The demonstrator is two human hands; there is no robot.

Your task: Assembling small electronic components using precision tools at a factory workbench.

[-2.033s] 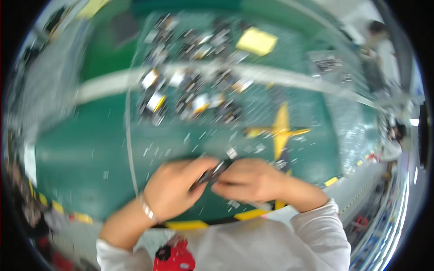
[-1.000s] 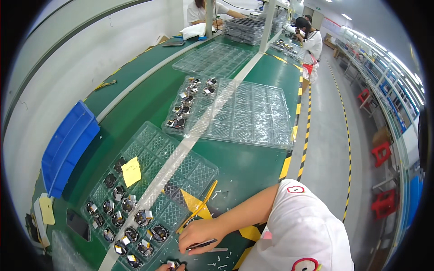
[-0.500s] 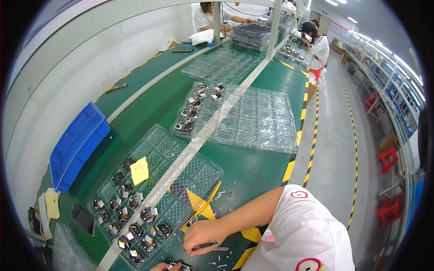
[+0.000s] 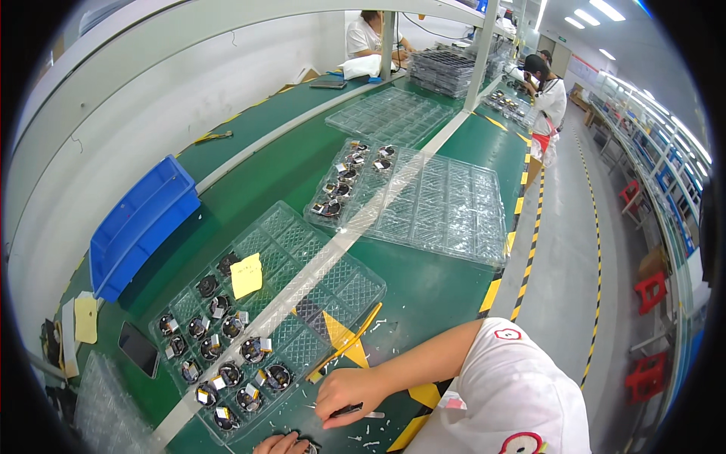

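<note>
My right hand (image 4: 349,395) is closed around a slim black tool (image 4: 348,411), low over the table at the front. A short pale strip (image 4: 373,415) lies beside it. At the lower edge my left hand (image 4: 278,445) is partly cut off, its fingers curled on a small round electronic module (image 4: 308,447), of which only a part shows. To the left of my hands a clear plastic tray (image 4: 333,280) holds several round black modules (image 4: 255,349) with silvery and yellow pieces on them. A yellow note (image 4: 246,276) rests on that tray.
White scraps (image 4: 355,438) are strewn near my right hand, beside a yellow strap (image 4: 366,324). A second clear tray (image 4: 439,204) lies beyond. On the left are a blue bin (image 4: 144,227) and a phone (image 4: 139,349). Other people (image 4: 546,91) sit further along the bench.
The whole view has shifted, so the bench things appear a little to the right. My left hand's fingers now cover more of the module. My right hand still grips the black tool.
</note>
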